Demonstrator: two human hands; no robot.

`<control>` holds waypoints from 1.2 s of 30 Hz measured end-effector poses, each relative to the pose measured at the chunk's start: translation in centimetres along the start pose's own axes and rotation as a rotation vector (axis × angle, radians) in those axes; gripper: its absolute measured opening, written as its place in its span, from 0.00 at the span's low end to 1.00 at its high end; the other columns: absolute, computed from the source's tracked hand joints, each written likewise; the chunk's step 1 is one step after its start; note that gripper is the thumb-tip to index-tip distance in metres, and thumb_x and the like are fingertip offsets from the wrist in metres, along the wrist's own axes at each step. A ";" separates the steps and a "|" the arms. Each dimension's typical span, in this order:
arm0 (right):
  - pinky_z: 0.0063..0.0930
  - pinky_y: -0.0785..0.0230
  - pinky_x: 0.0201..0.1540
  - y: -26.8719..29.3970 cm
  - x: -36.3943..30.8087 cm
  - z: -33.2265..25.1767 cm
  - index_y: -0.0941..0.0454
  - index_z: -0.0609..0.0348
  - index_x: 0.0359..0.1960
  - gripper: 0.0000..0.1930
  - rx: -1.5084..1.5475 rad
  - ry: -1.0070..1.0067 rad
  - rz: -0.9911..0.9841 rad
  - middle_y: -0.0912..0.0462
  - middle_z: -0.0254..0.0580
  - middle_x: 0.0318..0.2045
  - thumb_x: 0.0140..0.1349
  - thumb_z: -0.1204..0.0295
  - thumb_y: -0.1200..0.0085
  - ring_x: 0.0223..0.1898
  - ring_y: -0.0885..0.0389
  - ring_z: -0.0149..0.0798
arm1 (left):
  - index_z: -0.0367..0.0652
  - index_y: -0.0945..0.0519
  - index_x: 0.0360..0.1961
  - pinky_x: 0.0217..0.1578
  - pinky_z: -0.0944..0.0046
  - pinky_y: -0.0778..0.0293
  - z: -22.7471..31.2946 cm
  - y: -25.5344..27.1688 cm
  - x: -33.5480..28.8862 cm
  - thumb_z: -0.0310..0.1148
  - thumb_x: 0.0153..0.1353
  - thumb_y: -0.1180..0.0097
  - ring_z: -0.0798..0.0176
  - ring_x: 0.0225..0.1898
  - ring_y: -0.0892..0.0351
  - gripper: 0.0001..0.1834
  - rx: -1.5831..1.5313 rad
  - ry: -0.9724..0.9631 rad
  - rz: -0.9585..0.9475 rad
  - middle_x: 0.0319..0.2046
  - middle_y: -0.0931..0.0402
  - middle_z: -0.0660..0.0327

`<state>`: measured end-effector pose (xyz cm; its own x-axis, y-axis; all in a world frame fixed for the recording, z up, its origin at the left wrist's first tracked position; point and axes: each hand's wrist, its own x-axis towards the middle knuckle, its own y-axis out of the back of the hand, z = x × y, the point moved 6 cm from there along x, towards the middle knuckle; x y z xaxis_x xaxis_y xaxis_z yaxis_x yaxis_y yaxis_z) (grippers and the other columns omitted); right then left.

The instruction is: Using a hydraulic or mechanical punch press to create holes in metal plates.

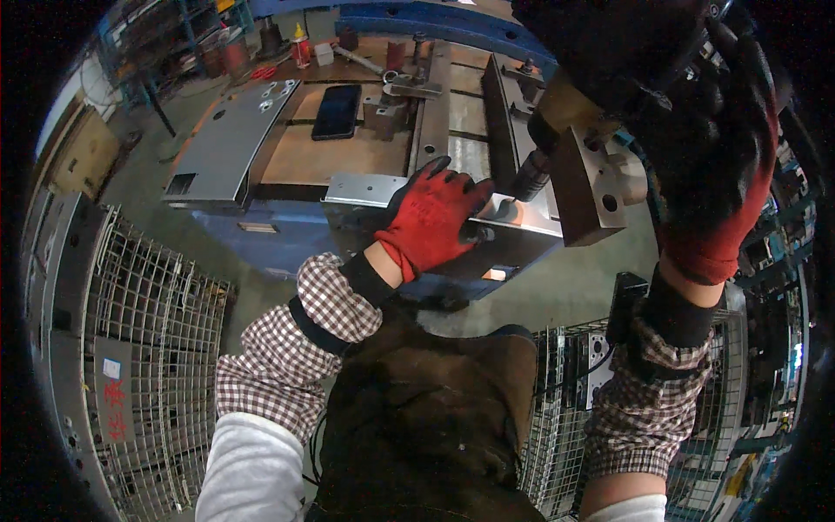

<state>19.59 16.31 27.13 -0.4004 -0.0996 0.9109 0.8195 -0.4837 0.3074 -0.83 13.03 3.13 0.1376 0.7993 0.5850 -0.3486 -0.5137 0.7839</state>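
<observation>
My left hand point(435, 222), in a red glove with black fingertips, grips the upper edge of a bent sheet-metal panel point(361, 189) at the bench's near edge. Its fingers reach over the top, and the thumb lies toward the right. Just right of it, the dark ribbed chuck point(531, 177) of a power drilling or tapping head point(609, 52) points down at the panel's lit right end. My right hand point(722, 174), gloved alike, is raised and wrapped against this head. Its black fingers partly blend into the dark machine. A steel block point(591, 196) with holes hangs beside the chuck.
On the bench lie a phone point(337, 111), a grey sheet plate point(230, 143), a wrench point(358, 61), a small bottle point(301, 48) and red-handled pliers point(263, 73). Steel rails cross the bench. Wire cages point(152, 348) stand left and right of me; racks with parts point(783, 261) line the right.
</observation>
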 end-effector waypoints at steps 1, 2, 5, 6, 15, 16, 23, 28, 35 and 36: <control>0.34 0.31 0.64 -0.1 -0.1 0.1 0.29 0.62 0.68 0.24 0.000 -0.003 0.004 0.22 0.45 0.63 0.75 0.64 0.48 0.61 0.23 0.40 | 0.53 0.29 0.70 0.72 0.44 0.42 0.0 0.0 0.0 0.46 0.50 0.29 0.44 0.59 0.25 0.44 0.001 0.002 -0.005 0.54 0.23 0.52; 0.34 0.31 0.64 -0.2 -0.1 0.2 0.29 0.62 0.68 0.24 -0.001 -0.006 0.002 0.22 0.45 0.62 0.75 0.64 0.48 0.61 0.23 0.40 | 0.53 0.29 0.70 0.72 0.44 0.42 -0.1 0.0 0.0 0.46 0.50 0.29 0.45 0.59 0.25 0.44 0.019 0.006 -0.003 0.54 0.23 0.52; 0.34 0.31 0.64 0.0 0.0 -0.1 0.29 0.62 0.68 0.24 -0.010 0.002 0.009 0.22 0.45 0.62 0.75 0.64 0.48 0.61 0.22 0.40 | 0.53 0.29 0.70 0.73 0.44 0.43 -0.1 0.1 0.1 0.47 0.50 0.29 0.45 0.60 0.26 0.44 0.026 0.005 0.000 0.54 0.23 0.52; 0.34 0.31 0.64 0.0 0.0 -0.2 0.29 0.62 0.68 0.24 -0.010 0.002 0.013 0.22 0.45 0.62 0.75 0.64 0.48 0.61 0.22 0.40 | 0.54 0.30 0.71 0.73 0.44 0.43 -0.1 0.1 0.1 0.47 0.51 0.29 0.45 0.60 0.26 0.44 0.021 0.004 -0.003 0.54 0.23 0.52; 0.33 0.31 0.64 0.1 0.4 -0.2 0.29 0.62 0.68 0.24 -0.024 0.021 0.033 0.22 0.45 0.62 0.74 0.65 0.48 0.60 0.22 0.39 | 0.54 0.30 0.70 0.73 0.44 0.43 0.2 -0.3 0.2 0.48 0.51 0.30 0.43 0.63 0.29 0.44 0.099 -0.006 -0.058 0.61 0.27 0.51; 0.33 0.30 0.63 0.1 0.4 -0.3 0.29 0.62 0.68 0.24 -0.026 0.023 0.036 0.22 0.45 0.62 0.74 0.65 0.48 0.60 0.22 0.39 | 0.54 0.30 0.70 0.73 0.44 0.43 0.2 -0.5 0.1 0.48 0.51 0.30 0.43 0.63 0.29 0.44 0.100 -0.008 -0.063 0.61 0.27 0.51; 0.32 0.30 0.63 0.2 0.6 -0.2 0.29 0.62 0.67 0.24 -0.036 0.037 0.047 0.21 0.45 0.62 0.74 0.65 0.47 0.60 0.22 0.39 | 0.53 0.29 0.70 0.72 0.43 0.43 0.9 -0.7 0.5 0.48 0.51 0.30 0.40 0.66 0.31 0.43 0.087 -0.006 -0.059 0.64 0.29 0.50; 0.32 0.30 0.63 0.1 0.9 -0.3 0.29 0.62 0.67 0.24 -0.047 0.044 0.057 0.21 0.45 0.62 0.74 0.65 0.47 0.59 0.22 0.39 | 0.52 0.29 0.69 0.72 0.43 0.42 1.0 -0.5 0.6 0.48 0.49 0.29 0.40 0.65 0.31 0.44 0.117 -0.015 -0.081 0.63 0.29 0.50; 0.31 0.29 0.62 0.1 1.1 -0.3 0.29 0.62 0.67 0.24 -0.055 0.055 0.065 0.21 0.45 0.61 0.74 0.66 0.47 0.59 0.21 0.38 | 0.50 0.27 0.67 0.70 0.44 0.40 1.3 -0.3 0.7 0.47 0.49 0.29 0.41 0.63 0.30 0.43 0.095 0.014 -0.034 0.60 0.27 0.51; 0.31 0.29 0.62 0.0 1.0 -0.6 0.29 0.62 0.67 0.24 -0.054 0.061 0.061 0.21 0.45 0.61 0.74 0.66 0.47 0.59 0.21 0.38 | 0.50 0.27 0.67 0.69 0.44 0.39 1.4 -0.1 0.8 0.47 0.49 0.29 0.41 0.62 0.30 0.42 0.089 0.001 0.002 0.59 0.27 0.51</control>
<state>18.95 15.64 27.85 -0.3760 -0.1820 0.9086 0.8204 -0.5213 0.2350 0.62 13.25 3.80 0.1358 0.7986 0.5864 -0.2655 -0.5409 0.7981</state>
